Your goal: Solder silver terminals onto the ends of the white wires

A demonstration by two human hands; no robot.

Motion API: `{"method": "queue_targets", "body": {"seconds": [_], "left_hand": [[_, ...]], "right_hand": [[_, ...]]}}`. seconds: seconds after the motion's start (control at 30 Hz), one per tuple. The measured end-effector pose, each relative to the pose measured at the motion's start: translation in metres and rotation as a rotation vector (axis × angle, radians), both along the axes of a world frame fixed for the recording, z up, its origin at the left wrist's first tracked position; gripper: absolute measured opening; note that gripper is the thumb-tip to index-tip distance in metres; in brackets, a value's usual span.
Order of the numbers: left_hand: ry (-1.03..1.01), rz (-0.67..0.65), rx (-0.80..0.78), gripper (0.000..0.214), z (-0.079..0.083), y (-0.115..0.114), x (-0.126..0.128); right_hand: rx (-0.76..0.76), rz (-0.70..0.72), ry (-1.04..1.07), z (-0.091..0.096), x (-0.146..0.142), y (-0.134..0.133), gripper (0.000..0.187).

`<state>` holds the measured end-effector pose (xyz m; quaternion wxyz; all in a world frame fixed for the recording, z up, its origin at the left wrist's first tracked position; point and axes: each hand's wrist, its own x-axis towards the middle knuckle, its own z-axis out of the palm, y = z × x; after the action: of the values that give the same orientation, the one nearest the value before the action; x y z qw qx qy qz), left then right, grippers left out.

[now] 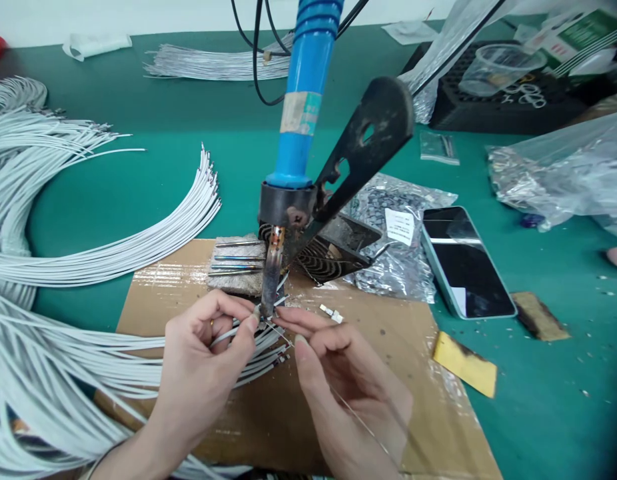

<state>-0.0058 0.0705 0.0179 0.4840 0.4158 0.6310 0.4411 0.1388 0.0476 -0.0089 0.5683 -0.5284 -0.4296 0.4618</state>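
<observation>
A blue-handled soldering iron (297, 133) is fixed in a dark metal stand (366, 143), its tip pointing down. My left hand (208, 360) pinches a white cable (232, 332) close to the tip. From the other side my right hand (346, 380) pinches a thin strand of solder wire (356, 415), which trails below the palm. Both sets of fingertips almost meet at the iron's tip, and they hide the cable's end. More white cable ends (273, 357) lie just under my hands on the cardboard (388, 353).
Bundles of white cables (43, 327) fill the left side. A pad with metal rods (236, 263) lies beside the iron. To the right are a bag of small parts (388, 220), a phone (466, 260) and a yellow sponge piece (464, 363). A black tray (468, 110) stands behind.
</observation>
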Motion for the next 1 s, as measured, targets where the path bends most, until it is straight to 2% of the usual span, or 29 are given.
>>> {"method": "queue_targets", "body": {"seconds": [0.17,0.5,0.7,0.87,1.0], "left_hand": [[0.039,-0.007,0.008,0.012,-0.0025,-0.0016,-0.0026],[0.043,0.03,0.008,0.013,0.0021,0.0015,0.0017],[0.039,0.039,0.007,0.013,0.0028,0.003,0.0029],[0.049,0.012,-0.002,0.013,0.0044,0.0019,0.0019],[0.074,0.005,0.011,0.012,0.0022,0.0002,0.0012]], "right_hand": [[0.011,0.006,-0.002,-0.0017,0.0001,-0.0006,0.02],[0.04,-0.002,0.001,-0.0016,-0.0023,0.0004,0.022],[0.066,0.056,-0.045,-0.0041,0.0017,0.0042,0.021],[0.024,0.012,-0.009,-0.0032,0.0013,0.0031,0.02],[0.048,0.037,-0.044,-0.0051,0.0023,0.0032,0.02]]}}
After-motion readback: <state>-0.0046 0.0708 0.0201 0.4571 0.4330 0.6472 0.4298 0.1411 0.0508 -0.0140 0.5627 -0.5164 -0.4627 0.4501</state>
